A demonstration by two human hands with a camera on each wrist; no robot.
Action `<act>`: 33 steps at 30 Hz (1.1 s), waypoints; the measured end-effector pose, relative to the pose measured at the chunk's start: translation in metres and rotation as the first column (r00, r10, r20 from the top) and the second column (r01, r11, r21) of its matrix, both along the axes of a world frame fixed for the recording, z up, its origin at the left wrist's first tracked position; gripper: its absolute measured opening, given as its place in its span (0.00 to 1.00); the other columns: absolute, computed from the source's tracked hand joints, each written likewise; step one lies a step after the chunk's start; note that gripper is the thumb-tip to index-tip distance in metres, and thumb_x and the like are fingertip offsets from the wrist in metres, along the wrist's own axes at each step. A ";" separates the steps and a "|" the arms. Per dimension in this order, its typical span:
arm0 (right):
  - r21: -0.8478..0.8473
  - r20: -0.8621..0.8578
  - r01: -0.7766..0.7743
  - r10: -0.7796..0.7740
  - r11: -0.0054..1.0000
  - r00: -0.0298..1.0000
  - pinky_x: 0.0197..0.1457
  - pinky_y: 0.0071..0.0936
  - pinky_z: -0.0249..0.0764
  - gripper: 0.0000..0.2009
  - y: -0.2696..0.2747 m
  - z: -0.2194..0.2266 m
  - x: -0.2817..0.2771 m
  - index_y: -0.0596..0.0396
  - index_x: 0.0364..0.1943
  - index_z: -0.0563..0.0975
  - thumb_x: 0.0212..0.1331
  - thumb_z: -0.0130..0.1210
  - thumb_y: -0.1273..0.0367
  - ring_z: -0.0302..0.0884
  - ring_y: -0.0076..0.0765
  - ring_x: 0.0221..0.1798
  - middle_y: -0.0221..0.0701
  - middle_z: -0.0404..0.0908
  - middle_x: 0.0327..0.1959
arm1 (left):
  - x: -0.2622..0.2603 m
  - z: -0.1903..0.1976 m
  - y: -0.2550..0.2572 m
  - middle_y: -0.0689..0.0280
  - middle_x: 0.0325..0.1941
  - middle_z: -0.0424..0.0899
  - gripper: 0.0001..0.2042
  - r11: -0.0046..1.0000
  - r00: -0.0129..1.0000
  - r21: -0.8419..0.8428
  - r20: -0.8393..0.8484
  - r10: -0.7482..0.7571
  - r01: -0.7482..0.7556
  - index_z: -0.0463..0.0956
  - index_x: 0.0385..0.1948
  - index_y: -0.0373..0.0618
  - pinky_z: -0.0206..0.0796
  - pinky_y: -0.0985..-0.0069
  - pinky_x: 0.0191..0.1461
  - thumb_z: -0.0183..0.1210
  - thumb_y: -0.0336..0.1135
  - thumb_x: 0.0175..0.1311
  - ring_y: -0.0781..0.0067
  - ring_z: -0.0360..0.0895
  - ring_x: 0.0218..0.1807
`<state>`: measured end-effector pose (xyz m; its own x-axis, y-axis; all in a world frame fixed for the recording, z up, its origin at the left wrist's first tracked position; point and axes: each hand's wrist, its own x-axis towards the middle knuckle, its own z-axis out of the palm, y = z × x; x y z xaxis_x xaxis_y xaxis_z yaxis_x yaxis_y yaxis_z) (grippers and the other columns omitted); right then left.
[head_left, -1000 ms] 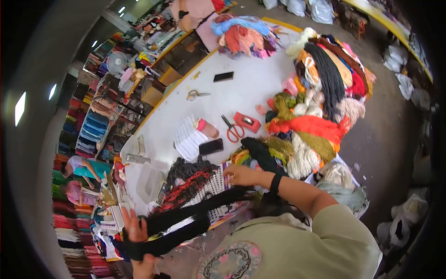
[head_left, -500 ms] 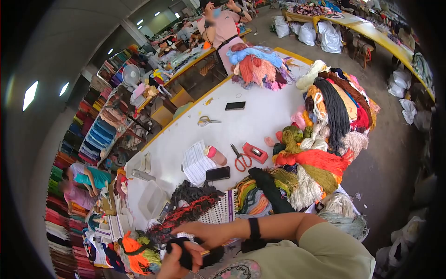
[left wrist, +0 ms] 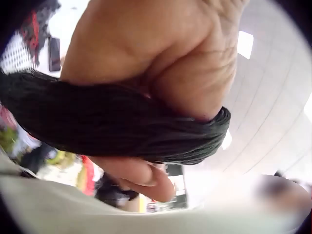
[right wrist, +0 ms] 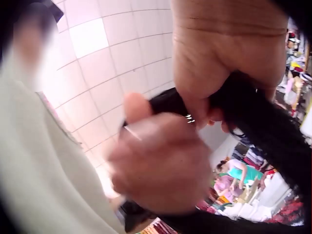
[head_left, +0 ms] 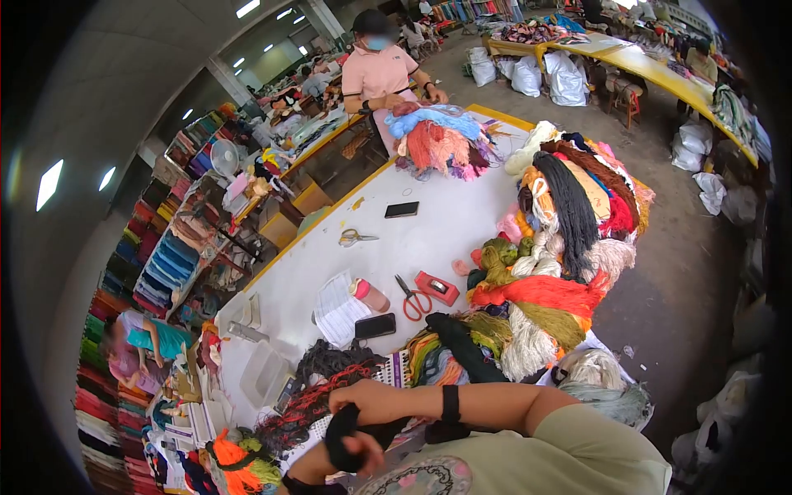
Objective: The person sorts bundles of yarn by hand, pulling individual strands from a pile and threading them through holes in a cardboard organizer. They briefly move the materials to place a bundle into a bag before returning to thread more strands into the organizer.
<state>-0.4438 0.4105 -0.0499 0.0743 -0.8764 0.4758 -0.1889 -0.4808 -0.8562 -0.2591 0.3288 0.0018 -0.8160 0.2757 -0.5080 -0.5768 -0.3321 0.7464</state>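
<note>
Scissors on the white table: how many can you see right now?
2. The red-handled scissors lie beside the red tape dispenser; the pale-handled scissors lie farther up the table, near the dark phone. The yarn piles could hide more.

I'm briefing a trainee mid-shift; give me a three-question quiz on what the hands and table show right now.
1. True or false: both hands grip the black yarn.
2. Which lies nearest the red scissors? A) red tape dispenser B) fan C) blue yarn
3. Fill in: the right arm wears a black ____ at the wrist.

Key: 1 true: the left hand and right hand both close round it. 2 A. 3 band.
</note>
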 end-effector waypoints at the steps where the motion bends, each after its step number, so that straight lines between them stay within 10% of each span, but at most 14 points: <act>1: -0.032 0.048 0.030 -0.029 0.999 0.998 0.40 0.35 0.71 0.15 0.003 -0.010 0.000 0.54 0.41 0.75 0.50 0.63 0.66 0.79 0.40 0.36 0.37 0.80 0.33 | -0.004 0.019 0.005 0.55 0.36 0.78 0.34 0.996 0.994 0.090 -0.112 0.015 -0.005 0.68 0.49 0.34 0.70 0.78 0.28 0.54 0.63 0.58 0.65 0.81 0.30; 4: 0.161 0.064 -0.070 0.060 0.984 0.996 0.39 0.32 0.70 0.16 0.018 -0.024 -0.008 0.56 0.41 0.75 0.54 0.63 0.62 0.76 0.34 0.33 0.37 0.78 0.30 | -0.021 0.078 0.020 0.37 0.64 0.64 0.55 0.955 0.819 0.075 -0.497 0.286 -0.288 0.43 0.71 0.41 0.77 0.69 0.27 0.50 0.75 0.48 0.46 0.83 0.37; 6: 0.191 0.084 -0.059 0.044 0.980 0.996 0.39 0.33 0.71 0.16 0.024 -0.015 -0.014 0.56 0.43 0.75 0.54 0.62 0.63 0.77 0.36 0.33 0.38 0.78 0.30 | -0.025 0.089 0.026 0.45 0.75 0.44 0.52 0.770 0.593 -0.194 -0.756 0.278 -0.608 0.44 0.72 0.49 0.78 0.62 0.47 0.55 0.71 0.50 0.40 0.58 0.70; 8: 0.213 0.101 -0.047 0.026 0.976 0.995 0.39 0.34 0.71 0.16 0.026 -0.013 -0.017 0.55 0.44 0.75 0.55 0.61 0.63 0.78 0.39 0.34 0.39 0.79 0.30 | -0.024 0.090 0.012 0.47 0.76 0.44 0.44 0.158 0.511 -0.540 -0.839 -0.188 -0.827 0.49 0.71 0.47 0.73 0.61 0.55 0.58 0.61 0.58 0.42 0.56 0.71; 9: 0.161 0.049 0.033 -0.041 0.986 0.998 0.39 0.36 0.71 0.16 0.025 -0.012 -0.019 0.54 0.46 0.74 0.55 0.60 0.65 0.78 0.44 0.35 0.41 0.79 0.30 | -0.022 0.094 0.013 0.47 0.76 0.44 0.44 0.154 0.514 -0.543 -0.836 -0.192 -0.825 0.49 0.71 0.47 0.73 0.61 0.55 0.58 0.61 0.58 0.42 0.56 0.71; 11: 0.091 -0.062 0.122 -0.117 0.988 0.991 0.38 0.43 0.72 0.15 0.025 -0.008 -0.020 0.52 0.46 0.73 0.55 0.58 0.65 0.79 0.55 0.37 0.43 0.79 0.29 | -0.018 0.102 0.015 0.47 0.76 0.43 0.35 -0.312 0.746 -0.682 -0.643 -0.174 -0.661 0.55 0.69 0.45 0.71 0.61 0.57 0.58 0.49 0.64 0.44 0.57 0.71; 14: 0.038 -0.432 0.201 -0.165 0.979 0.887 0.36 0.46 0.72 0.12 0.032 0.010 -0.013 0.50 0.42 0.73 0.57 0.57 0.64 0.79 0.54 0.35 0.41 0.79 0.29 | 0.002 0.060 -0.024 0.46 0.68 0.60 0.36 -0.505 0.977 -0.840 -0.210 -0.035 -0.199 0.63 0.64 0.44 0.70 0.64 0.56 0.60 0.55 0.55 0.49 0.67 0.64; 18: -0.145 -0.538 0.131 -0.189 0.981 0.822 0.34 0.46 0.73 0.12 0.026 0.000 -0.010 0.48 0.41 0.74 0.53 0.57 0.65 0.80 0.50 0.34 0.37 0.80 0.29 | -0.022 0.011 -0.032 0.47 0.44 0.82 0.30 -0.340 0.817 -0.768 0.576 0.002 0.542 0.74 0.53 0.40 0.70 0.67 0.49 0.63 0.53 0.52 0.54 0.79 0.48; 21: -0.125 -0.498 0.082 -0.134 0.989 0.857 0.35 0.45 0.73 0.13 0.024 -0.008 -0.015 0.46 0.43 0.74 0.51 0.58 0.66 0.81 0.48 0.37 0.35 0.81 0.31 | -0.022 0.038 0.006 0.46 0.51 0.80 0.23 0.208 0.808 -0.804 0.467 -0.360 0.558 0.74 0.51 0.37 0.68 0.64 0.58 0.60 0.44 0.59 0.51 0.77 0.56; 24: -0.021 -0.439 0.027 -0.033 0.999 0.898 0.37 0.44 0.72 0.13 0.027 -0.007 -0.025 0.44 0.44 0.75 0.53 0.59 0.65 0.80 0.47 0.39 0.35 0.81 0.32 | -0.012 0.017 0.009 0.55 0.57 0.77 0.33 0.543 0.847 -0.804 -0.097 -0.522 0.242 0.66 0.62 0.44 0.68 0.69 0.56 0.70 0.39 0.53 0.61 0.73 0.61; 27: 0.154 -0.253 -0.055 0.093 0.987 0.963 0.48 0.41 0.71 0.16 0.029 -0.007 -0.042 0.48 0.50 0.73 0.56 0.57 0.64 0.77 0.52 0.47 0.40 0.80 0.41 | -0.016 0.005 0.018 0.57 0.53 0.78 0.33 0.967 0.978 -0.254 -0.196 -0.067 0.015 0.61 0.64 0.45 0.72 0.69 0.54 0.66 0.37 0.58 0.54 0.72 0.62; 30: 0.098 -0.084 -0.086 0.095 0.991 0.992 0.54 0.38 0.70 0.23 0.037 -0.009 -0.045 0.51 0.56 0.69 0.58 0.57 0.60 0.75 0.51 0.52 0.41 0.78 0.48 | -0.035 0.010 0.030 0.56 0.48 0.82 0.21 0.864 0.930 -0.397 0.060 0.362 -0.311 0.71 0.54 0.41 0.73 0.71 0.53 0.64 0.37 0.61 0.61 0.75 0.59; 32: 0.136 -0.141 0.004 0.015 0.991 0.990 0.58 0.37 0.69 0.30 0.046 0.002 -0.032 0.54 0.60 0.65 0.58 0.57 0.52 0.73 0.49 0.56 0.41 0.75 0.53 | -0.040 0.000 0.029 0.58 0.45 0.83 0.18 0.800 0.928 -0.508 0.004 0.372 -0.319 0.72 0.51 0.40 0.73 0.71 0.51 0.62 0.33 0.60 0.59 0.80 0.51; 33: 0.109 -0.178 0.147 -0.126 0.983 0.976 0.54 0.39 0.71 0.27 0.046 0.000 -0.020 0.53 0.57 0.69 0.59 0.56 0.51 0.75 0.49 0.53 0.41 0.77 0.49 | -0.042 -0.009 0.025 0.57 0.44 0.83 0.16 0.470 0.970 -0.855 -0.244 0.011 -0.220 0.74 0.48 0.39 0.73 0.72 0.49 0.61 0.31 0.58 0.59 0.81 0.47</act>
